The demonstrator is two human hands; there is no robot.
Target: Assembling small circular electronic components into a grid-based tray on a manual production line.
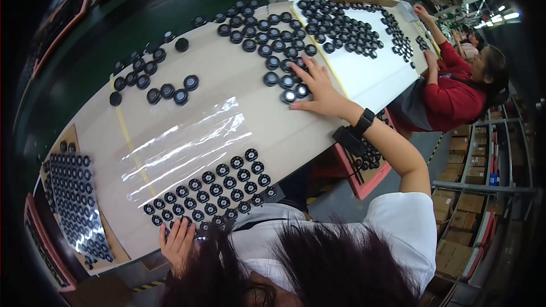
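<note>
Gathering seems in hand: right grip (323, 88) lies spread at loose discs (262, 38), next likely needing inward draw; left grip (179, 241), by rows (215, 190), unclear.

In the centre of the frame, a strip of table (230, 74) is leaving room for passing, while black round parts (249, 45) at upper left and upper centre and the right hand (324, 92) are standing in the way.
</note>
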